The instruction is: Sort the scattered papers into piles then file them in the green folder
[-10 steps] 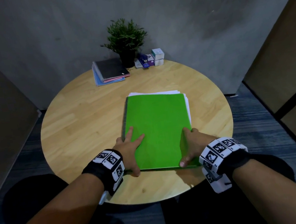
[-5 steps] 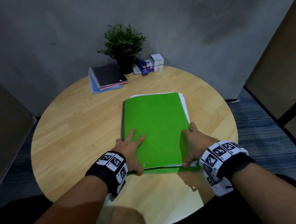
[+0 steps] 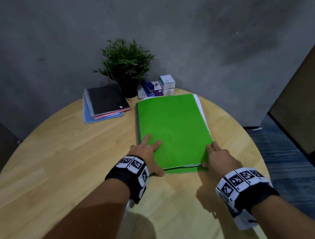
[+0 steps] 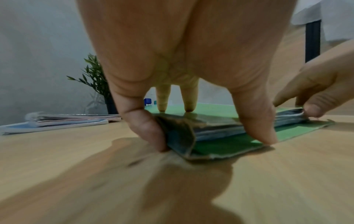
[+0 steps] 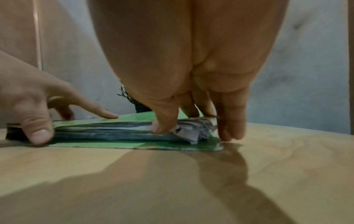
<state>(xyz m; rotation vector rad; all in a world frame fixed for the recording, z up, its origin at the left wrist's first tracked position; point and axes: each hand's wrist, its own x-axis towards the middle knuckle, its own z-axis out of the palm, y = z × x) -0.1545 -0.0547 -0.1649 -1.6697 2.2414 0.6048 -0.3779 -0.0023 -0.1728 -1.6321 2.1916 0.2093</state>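
Note:
The green folder (image 3: pixel 174 129) lies closed on the round wooden table (image 3: pixel 58 162), its far edge close to the items at the back. A stack of papers (image 5: pixel 114 130) fills it; white sheet edges (image 3: pixel 201 111) stick out along its right side. My left hand (image 3: pixel 147 152) sits at the near left corner, two straight fingers flat on the cover and the thumb (image 4: pixel 256 121) pressing the near edge of the lower flap. My right hand (image 3: pixel 217 157) is at the near right corner, its thumb (image 5: pixel 162 121) against the end of the paper stack and its fingers along the right side.
A pile of notebooks (image 3: pixel 106 102) lies at the back left of the table. Behind the folder stand a potted plant (image 3: pixel 125 63), a blue stapler (image 3: pixel 149 89) and small white boxes (image 3: pixel 166 82). Grey wall behind, brown panels at both sides.
Both hands have slid the folder away from me across the table, toward the plant and boxes. The lower flap now shows a little beyond the cover at the near edge.

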